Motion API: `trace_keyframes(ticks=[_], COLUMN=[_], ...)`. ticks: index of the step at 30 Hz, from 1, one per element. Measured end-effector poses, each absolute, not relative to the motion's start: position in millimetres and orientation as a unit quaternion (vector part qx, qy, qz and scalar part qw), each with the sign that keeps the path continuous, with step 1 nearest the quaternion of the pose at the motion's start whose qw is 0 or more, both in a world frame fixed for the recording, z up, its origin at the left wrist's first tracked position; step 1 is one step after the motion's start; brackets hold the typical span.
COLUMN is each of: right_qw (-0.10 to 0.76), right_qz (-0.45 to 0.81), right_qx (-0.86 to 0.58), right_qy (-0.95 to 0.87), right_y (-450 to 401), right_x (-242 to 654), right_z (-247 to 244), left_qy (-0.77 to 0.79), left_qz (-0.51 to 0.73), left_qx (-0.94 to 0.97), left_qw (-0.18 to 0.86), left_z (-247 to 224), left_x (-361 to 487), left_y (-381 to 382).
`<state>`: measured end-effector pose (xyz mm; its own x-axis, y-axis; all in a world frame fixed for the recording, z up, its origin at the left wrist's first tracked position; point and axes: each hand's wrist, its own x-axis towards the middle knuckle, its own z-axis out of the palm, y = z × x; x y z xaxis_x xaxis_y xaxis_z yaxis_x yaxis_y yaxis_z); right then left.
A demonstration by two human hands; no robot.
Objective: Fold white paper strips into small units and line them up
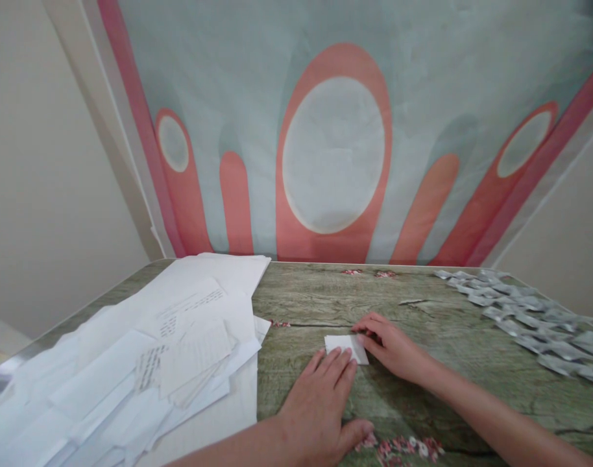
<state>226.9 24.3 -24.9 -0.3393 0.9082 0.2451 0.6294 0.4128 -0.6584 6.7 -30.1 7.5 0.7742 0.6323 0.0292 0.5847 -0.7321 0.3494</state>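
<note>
A small white piece of paper (pixel 357 347) lies on the wood-patterned table in front of me. My left hand (pixel 320 395) lies flat with its fingers stretched out, the fingertips resting on the paper's near left part. At the paper's right edge is my right hand (pixel 391 347), its fingers curled and closed on that edge. The tips of the right thumb and fingers are partly hidden, as is the part of the paper under the left fingers.
A large heap of white paper sheets (pixel 106 370), some printed, covers the table's left side. Several rows of folded or twisted grey-white paper strips (pixel 520 311) lie at the right. A printed backdrop (pixel 257 97) with coral arches stands behind the table (pixel 306 292).
</note>
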Motion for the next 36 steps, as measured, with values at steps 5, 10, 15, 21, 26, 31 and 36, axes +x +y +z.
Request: trace_keyframes(ticks=[5, 10, 15, 21, 26, 31, 36], right_qw=[0.307, 0.312, 0.313, 0.312, 0.317, 0.319, 0.317], right_qz=[0.236, 0.231, 0.226, 0.221, 0.212, 0.205, 0.202], right_qx=[-0.482, -0.489, -0.494, -0.506, -0.516, -0.524, -0.528], right_qy=[-0.786, -0.781, -0.779, -0.773, -0.767, -0.763, -0.761], right_y=[33.0, 30.9, 29.3, 28.3, 28.5, 28.4, 29.2], right_x=[225.5, 226.5, 227.0, 226.5, 224.3, 223.4, 223.4], right_z=[-26.9, -28.5, -28.5, -28.4, -29.8, -31.8, -33.4], left_qy=[0.326, 0.331, 0.332, 0.34, 0.343, 0.347, 0.348], left_qz=[0.076, 0.081, 0.08, 0.075, 0.069, 0.062, 0.061], left_qx=[0.927, 0.926, 0.926, 0.922, 0.92, 0.919, 0.92], left_qw=[0.169, 0.165, 0.164, 0.171, 0.179, 0.18, 0.171], left_z=[9.4, 6.6, 5.3, 4.9, 7.7, 10.6, 10.4], left_x=[6.8, 7.2, 7.4, 7.3, 8.5, 10.1, 8.2], left_y=[-30.4, -30.8, -30.4, -31.0, -31.2, -30.4, -30.6])
